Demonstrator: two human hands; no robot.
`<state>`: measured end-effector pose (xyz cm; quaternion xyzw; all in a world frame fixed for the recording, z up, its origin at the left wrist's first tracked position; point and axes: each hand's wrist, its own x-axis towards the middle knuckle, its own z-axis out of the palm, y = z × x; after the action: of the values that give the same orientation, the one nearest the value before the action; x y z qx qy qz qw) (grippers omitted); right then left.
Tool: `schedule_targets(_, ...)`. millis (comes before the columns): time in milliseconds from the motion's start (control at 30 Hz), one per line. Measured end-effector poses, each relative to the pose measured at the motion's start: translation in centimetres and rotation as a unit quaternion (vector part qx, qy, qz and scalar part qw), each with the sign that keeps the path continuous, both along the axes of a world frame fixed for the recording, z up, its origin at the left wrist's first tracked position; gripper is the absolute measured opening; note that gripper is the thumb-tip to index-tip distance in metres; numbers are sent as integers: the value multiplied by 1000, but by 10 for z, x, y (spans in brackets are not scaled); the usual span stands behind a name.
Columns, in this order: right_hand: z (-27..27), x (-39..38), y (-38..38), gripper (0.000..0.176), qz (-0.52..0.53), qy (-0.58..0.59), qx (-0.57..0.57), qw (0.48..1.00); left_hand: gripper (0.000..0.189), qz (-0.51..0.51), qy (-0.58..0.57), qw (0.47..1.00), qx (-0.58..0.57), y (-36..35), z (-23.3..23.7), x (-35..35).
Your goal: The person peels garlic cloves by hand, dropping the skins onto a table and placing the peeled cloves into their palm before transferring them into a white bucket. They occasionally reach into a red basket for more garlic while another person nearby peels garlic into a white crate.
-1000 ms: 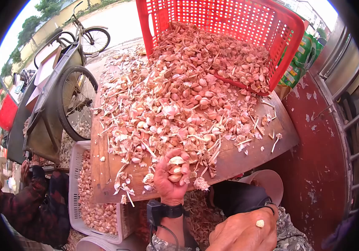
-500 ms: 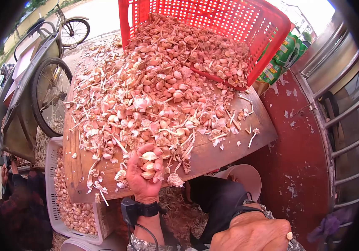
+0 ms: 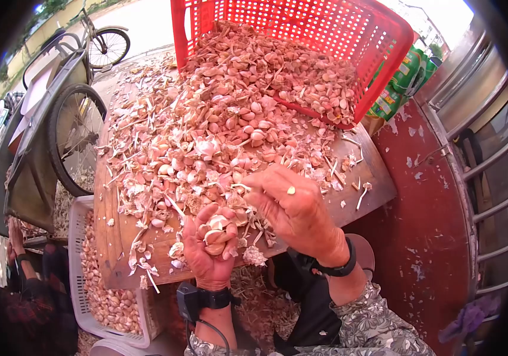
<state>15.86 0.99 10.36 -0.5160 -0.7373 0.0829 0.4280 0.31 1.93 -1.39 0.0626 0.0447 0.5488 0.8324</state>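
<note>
My left hand [image 3: 208, 252] is palm up at the table's near edge, fingers curled round several pale garlic cloves [image 3: 215, 235]. To its right, my right hand [image 3: 292, 210] hangs over the near side of the heap, back upward and fingers bent together in a pinch. What its fingertips hold, if anything, is hidden; a pale stem shows beside them. A small pale bit sticks to the back of this hand. The heap of garlic cloves [image 3: 206, 148], mixed with skins and dry stems, covers much of the wooden table [image 3: 363, 184].
A red basket [image 3: 384, 71] lies tipped at the back, garlic spilling out. A white crate [image 3: 79, 261] of cloves stands below left. Further left are a cart wheel [image 3: 76, 139], a bicycle [image 3: 109, 47] and another person's arm [image 3: 20, 249]. Metal bars [image 3: 494, 172] line the right.
My right hand has risen from the lower right to over the heap's near side. My left hand stays almost in place, still round its cloves. The view has shifted slightly.
</note>
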Motion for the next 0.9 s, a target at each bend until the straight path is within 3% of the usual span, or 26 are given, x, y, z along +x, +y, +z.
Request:
schedule_targets(67, -24, 34, 21, 15, -53, -108, 49, 992, 44, 0, -13, 1000, 14, 2, -3, 0)
schedule_targets(133, -51, 62, 27, 16, -103, -170, -11, 980, 40, 15, -35, 999, -27, 2, -6, -1)
schedule_targets(233, -92, 84, 37, 25, -107, -219, 13, 970, 40, 16, -38, 999, -34, 2, -2, -2)
schedule_targets(300, -91, 85, 41, 30, -110, -250, 20, 962, 40, 11, -46, 999, -26, 3, -3, -2)
schedule_targets(467, -71, 68, 42, 26, -159, -318, -144, 923, 40, 2, -50, 999, -12, 3, -5, -3)
schedule_targets(600, -74, 70, 44, 24, -165, -336, -156, 914, 39, 5, -45, 999, -15, 3, -4, -2)
schedule_targets(800, -81, 88, 46, 21, -159, -231, -41, 959, 39, 7, -44, 999, -10, 3, -6, -2)
schedule_targets(833, -78, 93, 46, 19, -165, -39, -123, 978, 39, 7, -46, 999, -9, 3, -6, -2)
schedule_targets(867, -74, 98, 46, 19, -164, 154, -198, 954, 39, 7, -46, 999, -10, 3, -6, -2)
schedule_targets(900, -72, 104, 45, 19, -164, 154, -198, 954, 39, 7, -46, 999, -8, 3, -5, -3)
